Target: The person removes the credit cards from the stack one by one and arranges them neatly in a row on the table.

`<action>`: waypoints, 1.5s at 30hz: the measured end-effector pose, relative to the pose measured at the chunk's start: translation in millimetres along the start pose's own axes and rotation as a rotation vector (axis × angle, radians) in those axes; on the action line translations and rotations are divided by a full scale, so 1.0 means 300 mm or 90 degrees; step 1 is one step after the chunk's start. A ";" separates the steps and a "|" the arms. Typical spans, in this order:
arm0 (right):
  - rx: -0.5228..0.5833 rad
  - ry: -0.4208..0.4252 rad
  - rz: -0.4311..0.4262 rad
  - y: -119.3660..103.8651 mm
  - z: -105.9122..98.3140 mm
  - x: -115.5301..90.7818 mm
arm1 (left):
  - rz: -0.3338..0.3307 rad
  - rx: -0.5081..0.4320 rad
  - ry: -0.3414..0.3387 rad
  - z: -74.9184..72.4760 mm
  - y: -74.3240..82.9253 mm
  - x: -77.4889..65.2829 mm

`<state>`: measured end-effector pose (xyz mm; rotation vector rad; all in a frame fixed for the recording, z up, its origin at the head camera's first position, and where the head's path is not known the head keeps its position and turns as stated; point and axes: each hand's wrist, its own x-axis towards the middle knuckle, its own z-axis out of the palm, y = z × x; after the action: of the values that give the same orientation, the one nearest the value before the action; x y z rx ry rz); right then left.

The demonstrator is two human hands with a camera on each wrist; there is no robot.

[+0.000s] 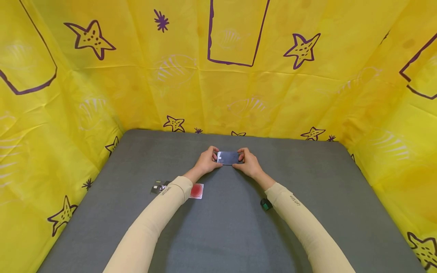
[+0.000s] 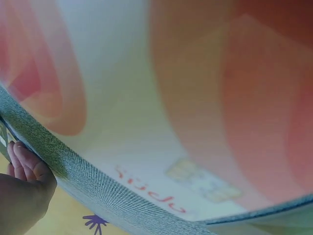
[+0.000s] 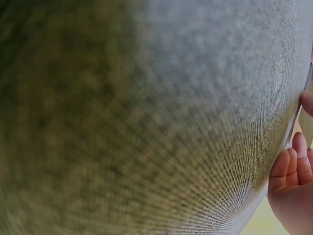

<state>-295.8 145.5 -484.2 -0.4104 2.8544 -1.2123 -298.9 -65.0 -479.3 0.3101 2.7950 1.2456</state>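
Observation:
Near the far middle of the grey table [image 1: 225, 235], a dark blue-grey bank card [image 1: 228, 158] with a pale chip at its left is between my two hands. My left hand [image 1: 206, 161] pinches its left end, thumb at the near edge and fingers behind. At the other end my right hand [image 1: 250, 164] grips it the same way. The left wrist view catches the left hand [image 2: 24, 188] at lower left, with a white card with red-orange rings [image 2: 117, 98] very close to the camera. In the right wrist view the right hand [image 3: 293, 196] is at the right edge.
Beneath the left forearm lie black cards [image 1: 155, 188] and the ringed card [image 1: 197, 191], partly covered by the sleeve. A small black-and-green object [image 1: 265, 204] sits beside the right cuff. Yellow patterned cloth [image 1: 222, 98] walls the table's back and sides.

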 end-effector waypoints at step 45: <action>0.024 -0.023 -0.019 -0.016 0.001 -0.110 | 0.066 0.010 -0.034 -0.028 -0.008 -0.113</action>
<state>-262.7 150.1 -484.0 -0.4695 2.8010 -1.2470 -267.4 -79.7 -476.1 0.4888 2.7773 1.2157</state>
